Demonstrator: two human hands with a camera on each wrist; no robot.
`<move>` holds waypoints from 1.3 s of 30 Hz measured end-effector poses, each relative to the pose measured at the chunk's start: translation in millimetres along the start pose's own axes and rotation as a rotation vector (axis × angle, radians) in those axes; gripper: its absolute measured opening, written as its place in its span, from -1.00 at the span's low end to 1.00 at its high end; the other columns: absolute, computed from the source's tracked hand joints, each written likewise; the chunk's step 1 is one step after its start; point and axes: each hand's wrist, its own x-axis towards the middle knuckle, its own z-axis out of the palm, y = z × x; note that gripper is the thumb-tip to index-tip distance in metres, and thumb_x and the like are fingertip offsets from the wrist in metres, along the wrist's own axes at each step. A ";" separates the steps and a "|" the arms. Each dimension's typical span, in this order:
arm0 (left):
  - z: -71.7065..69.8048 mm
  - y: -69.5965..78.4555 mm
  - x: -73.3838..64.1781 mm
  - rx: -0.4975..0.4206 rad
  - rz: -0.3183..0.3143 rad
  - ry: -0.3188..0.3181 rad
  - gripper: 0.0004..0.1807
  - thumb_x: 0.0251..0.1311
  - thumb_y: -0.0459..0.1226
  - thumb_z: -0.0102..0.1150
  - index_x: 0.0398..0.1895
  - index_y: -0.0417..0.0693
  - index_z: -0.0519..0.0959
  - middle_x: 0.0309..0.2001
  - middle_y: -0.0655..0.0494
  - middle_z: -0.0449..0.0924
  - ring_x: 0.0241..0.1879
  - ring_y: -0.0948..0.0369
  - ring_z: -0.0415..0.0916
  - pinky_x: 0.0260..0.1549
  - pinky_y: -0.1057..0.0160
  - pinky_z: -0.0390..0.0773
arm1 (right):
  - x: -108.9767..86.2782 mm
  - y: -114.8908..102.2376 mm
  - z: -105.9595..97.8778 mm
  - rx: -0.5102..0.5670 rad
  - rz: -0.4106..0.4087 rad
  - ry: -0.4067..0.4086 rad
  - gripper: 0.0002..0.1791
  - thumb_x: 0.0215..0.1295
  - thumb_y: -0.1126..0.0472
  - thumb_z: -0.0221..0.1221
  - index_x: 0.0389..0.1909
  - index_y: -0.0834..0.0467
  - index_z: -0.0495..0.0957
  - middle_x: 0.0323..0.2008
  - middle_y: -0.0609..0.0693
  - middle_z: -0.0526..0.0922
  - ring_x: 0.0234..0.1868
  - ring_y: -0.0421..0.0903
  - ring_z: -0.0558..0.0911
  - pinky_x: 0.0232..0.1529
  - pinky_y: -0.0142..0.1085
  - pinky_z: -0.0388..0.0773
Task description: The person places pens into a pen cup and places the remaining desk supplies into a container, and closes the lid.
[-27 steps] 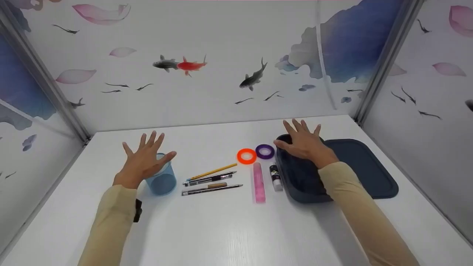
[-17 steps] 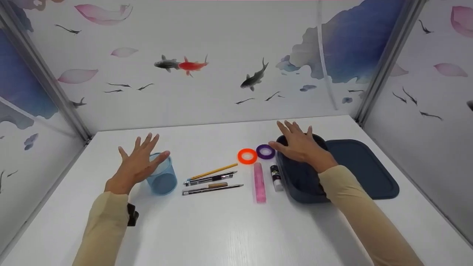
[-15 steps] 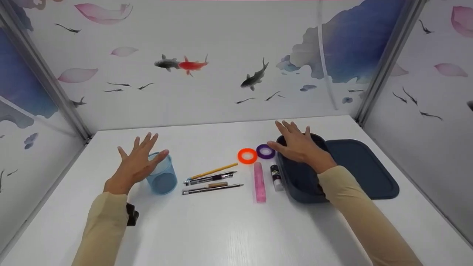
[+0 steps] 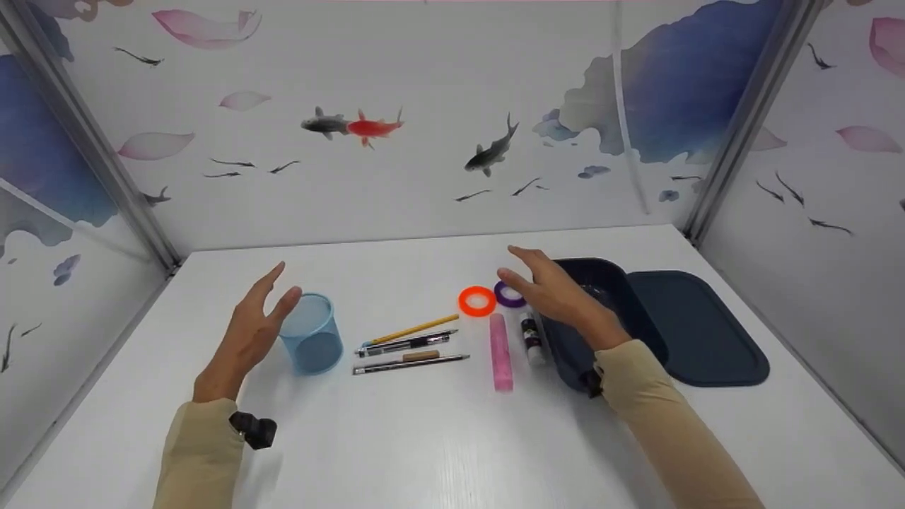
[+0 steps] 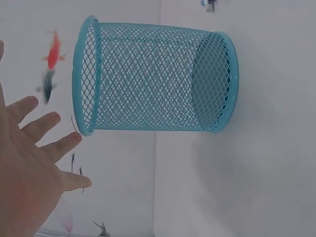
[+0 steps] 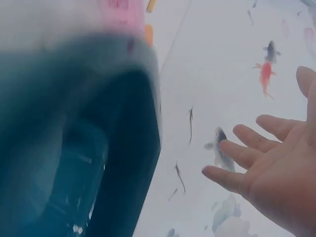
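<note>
Now my left hand [image 4: 247,331] hovers by the upright cup [image 4: 314,343], my right hand [image 4: 558,293] by the box [image 4: 633,305], fingers [image 5: 43,126] spread and gripping nothing; slow, level movement should spare both a knock.

Tabletop [image 4: 424,452]: free passage in front, between the sleeves [image 4: 198,452]; mesh cup [image 4: 314,346]: upright obstacle inward of the left hand [image 4: 247,329]; writing tools [image 4: 408,345]: low, mid-table; pink tube [image 4: 500,353]: narrow gap from them; dark box [image 4: 636,322]: walled obstacle by the right hand [image 4: 555,293].

There are two rings [image 4: 463,302], one cup [image 4: 316,346] and one box [image 4: 638,311].
</note>
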 end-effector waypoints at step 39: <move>46.3 -39.1 -17.6 -0.317 -0.214 0.058 0.27 0.13 -0.08 0.44 0.64 0.11 -0.36 0.64 -0.16 -0.26 0.62 -0.16 -0.25 0.55 -0.18 0.03 | 11.6 -10.3 87.9 0.319 0.066 -0.225 -0.62 0.16 0.25 0.42 0.02 0.20 0.68 0.00 0.11 0.73 -0.11 -0.10 0.70 0.02 -0.24 0.71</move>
